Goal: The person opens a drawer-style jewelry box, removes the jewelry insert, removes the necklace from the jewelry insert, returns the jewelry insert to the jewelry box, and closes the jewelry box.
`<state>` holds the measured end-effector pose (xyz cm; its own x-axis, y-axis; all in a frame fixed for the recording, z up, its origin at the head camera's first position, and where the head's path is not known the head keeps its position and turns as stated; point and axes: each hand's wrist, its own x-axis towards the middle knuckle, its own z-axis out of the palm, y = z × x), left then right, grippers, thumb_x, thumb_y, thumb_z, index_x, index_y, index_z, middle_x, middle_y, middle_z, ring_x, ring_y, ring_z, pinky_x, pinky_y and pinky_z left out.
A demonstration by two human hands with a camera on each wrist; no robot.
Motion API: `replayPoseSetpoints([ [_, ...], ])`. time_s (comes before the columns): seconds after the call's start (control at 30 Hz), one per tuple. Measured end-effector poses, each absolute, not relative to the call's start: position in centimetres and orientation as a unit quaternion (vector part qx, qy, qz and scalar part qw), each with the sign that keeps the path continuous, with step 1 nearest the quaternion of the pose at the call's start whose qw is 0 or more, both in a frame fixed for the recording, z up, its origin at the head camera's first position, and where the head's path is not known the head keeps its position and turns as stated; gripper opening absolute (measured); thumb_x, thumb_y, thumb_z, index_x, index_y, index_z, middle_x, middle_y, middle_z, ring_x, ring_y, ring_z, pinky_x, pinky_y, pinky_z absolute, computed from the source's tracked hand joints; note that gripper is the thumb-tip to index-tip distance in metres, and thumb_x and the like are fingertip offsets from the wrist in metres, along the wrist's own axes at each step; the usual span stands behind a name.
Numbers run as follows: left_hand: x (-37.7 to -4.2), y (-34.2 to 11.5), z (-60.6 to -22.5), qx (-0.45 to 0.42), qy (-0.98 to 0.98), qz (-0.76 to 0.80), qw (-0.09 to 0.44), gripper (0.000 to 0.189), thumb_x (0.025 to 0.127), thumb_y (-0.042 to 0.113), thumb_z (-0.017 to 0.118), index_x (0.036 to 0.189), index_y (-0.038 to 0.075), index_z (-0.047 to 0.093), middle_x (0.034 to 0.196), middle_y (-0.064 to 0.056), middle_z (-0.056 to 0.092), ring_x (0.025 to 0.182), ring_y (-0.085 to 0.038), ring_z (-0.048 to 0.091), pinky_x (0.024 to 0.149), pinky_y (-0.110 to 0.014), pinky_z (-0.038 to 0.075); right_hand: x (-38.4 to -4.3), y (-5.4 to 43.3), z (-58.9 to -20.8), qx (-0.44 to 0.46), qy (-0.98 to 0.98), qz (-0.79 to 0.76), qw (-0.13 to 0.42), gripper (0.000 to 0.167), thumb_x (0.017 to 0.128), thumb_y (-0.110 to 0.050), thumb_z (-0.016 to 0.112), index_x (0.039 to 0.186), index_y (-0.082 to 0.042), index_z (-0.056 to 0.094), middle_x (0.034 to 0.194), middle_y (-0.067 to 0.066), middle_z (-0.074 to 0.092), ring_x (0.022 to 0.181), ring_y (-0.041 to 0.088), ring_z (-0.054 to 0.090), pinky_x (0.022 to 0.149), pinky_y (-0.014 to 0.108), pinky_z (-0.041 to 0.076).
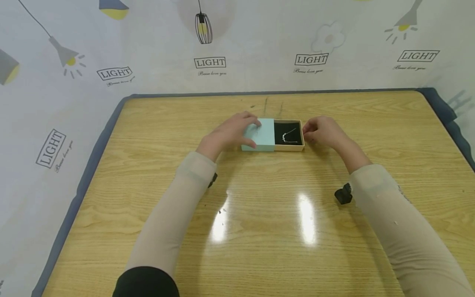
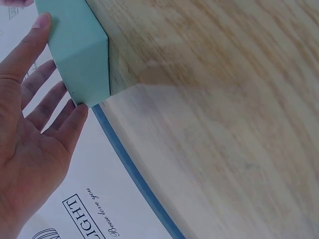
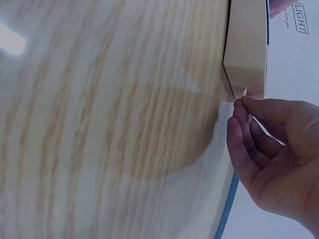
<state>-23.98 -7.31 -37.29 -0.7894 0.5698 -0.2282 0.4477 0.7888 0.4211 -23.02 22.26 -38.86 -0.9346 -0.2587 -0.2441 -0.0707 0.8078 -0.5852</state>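
A pale teal jewelry box sleeve (image 1: 265, 134) lies on the table with its tan drawer (image 1: 289, 149) slid partly out to the right. On the drawer's black lining (image 1: 280, 128) rests a thin silver chain (image 1: 285, 137) with small bright pieces. My left hand (image 1: 231, 134) grips the sleeve across its width, thumb on the near side and fingers toward the far side; the left wrist view shows fingertips against the teal sleeve (image 2: 82, 59). At the drawer's right end my right hand (image 1: 323, 131) pinches with thumb and forefinger, close against the tan end wall (image 3: 246, 59).
The wooden table (image 1: 267, 231) is glossy, with two bright light reflections and a few dark marks. Behind and at the sides stands a white cloth (image 1: 256, 37) printed with lamps. Small black devices (image 1: 344, 194) are worn at the wrists.
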Motion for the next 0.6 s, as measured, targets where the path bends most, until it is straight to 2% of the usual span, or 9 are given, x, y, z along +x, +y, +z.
replayPoseSetpoints([
  [0.33, -24.02, -7.25, -37.32, 0.275, 0.929, 0.173, 0.176, 0.069, 0.083, 0.041, 0.079, 0.144, 0.022, 0.05, 0.161, -0.002, 0.033, 0.15, -0.024, 0.029, 0.126, -0.041, 0.027, -23.02, 22.39, -38.88, -0.089, 0.939, -0.293, 0.156, 0.015, 0.095, -0.009, 0.062, 0.104, 0.002, 0.067, 0.098, 0.018, 0.069, 0.089, 0.026, 0.06, 0.073, 0.03, 0.047],
  [0.6, -24.13, -7.26, -37.44, 0.274, 0.929, 0.175, 0.175, 0.069, 0.083, 0.04, 0.079, 0.143, 0.022, 0.05, 0.16, -0.002, 0.034, 0.149, -0.024, 0.03, 0.126, -0.04, 0.026, -23.01, 22.63, -38.89, -0.089, 0.937, -0.298, 0.157, 0.015, 0.095, -0.009, 0.062, 0.104, 0.003, 0.067, 0.097, 0.018, 0.069, 0.089, 0.027, 0.06, 0.072, 0.029, 0.047],
])
